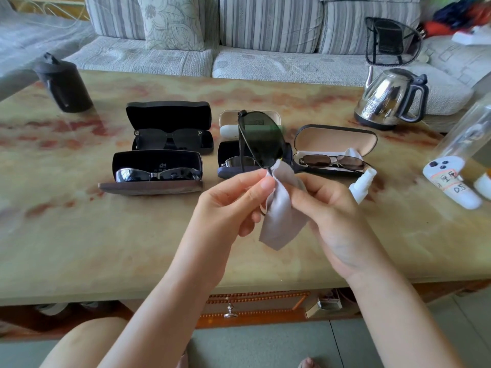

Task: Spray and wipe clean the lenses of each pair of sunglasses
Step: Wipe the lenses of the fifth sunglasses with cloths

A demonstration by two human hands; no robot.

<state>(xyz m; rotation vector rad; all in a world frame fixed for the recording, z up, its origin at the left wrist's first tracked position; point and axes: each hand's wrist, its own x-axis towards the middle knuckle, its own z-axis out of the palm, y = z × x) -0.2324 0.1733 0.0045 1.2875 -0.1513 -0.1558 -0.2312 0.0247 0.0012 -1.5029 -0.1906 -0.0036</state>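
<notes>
I hold a dark-lensed pair of sunglasses (261,139) upright above the table, one lens pointing up. A grey cloth (281,208) is wrapped around its lower part. My left hand (233,200) pinches the cloth and glasses from the left. My right hand (332,208) grips the cloth from the right. A small white spray bottle (362,185) lies on the table just right of my right hand. Other sunglasses rest in open cases: black ones (170,139), silver-framed ones (156,174), another pair (239,162) behind the held glasses, and brown-lensed ones (332,162).
A steel kettle (385,98) stands at the back right, a dark jug (62,85) at the back left. A white case (231,130) sits behind the held glasses. A clear bottle and white labelled objects (451,181) crowd the right edge. A sofa (239,57) runs behind the marble table (106,235).
</notes>
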